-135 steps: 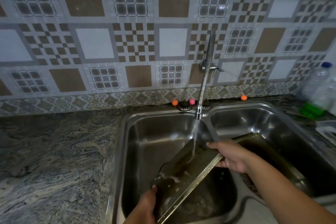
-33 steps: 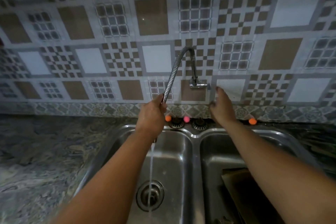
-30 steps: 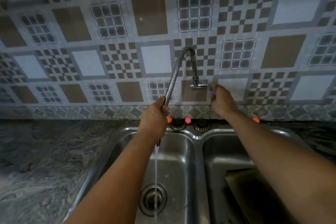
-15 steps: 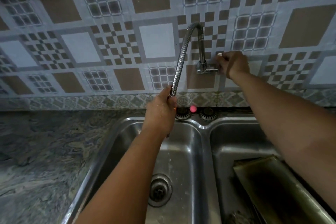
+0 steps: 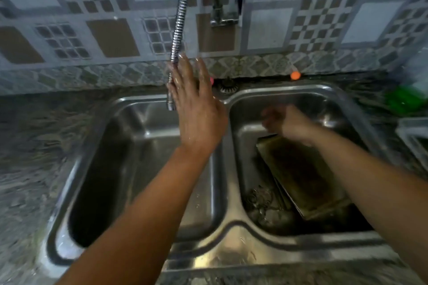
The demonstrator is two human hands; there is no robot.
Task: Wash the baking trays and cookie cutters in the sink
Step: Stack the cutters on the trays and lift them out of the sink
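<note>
A dark, stained baking tray [image 5: 301, 173] leans inside the right basin of the steel double sink [image 5: 222, 245]. Small metal cookie cutters [image 5: 264, 203] lie in a wet heap at the tray's lower left. My left hand [image 5: 196, 109] is wet, flat and open over the divider, just right of the flexible tap hose [image 5: 178, 30], holding nothing. My right hand [image 5: 287, 122] is blurred, low in the right basin at the tray's far edge; whether it grips the tray is unclear. No water runs from the hose.
The tap valve [image 5: 225, 14] is mounted on the patterned tile wall. A green-bottomed bottle [image 5: 407, 97] stands on the granite counter at the right, with a pale container edge [image 5: 414, 136] below it. Small orange ball [image 5: 295, 75] sits behind the sink.
My left hand has let go of the hose and opened. My right hand left the tap valve and dropped into the right basin. The water has stopped.
</note>
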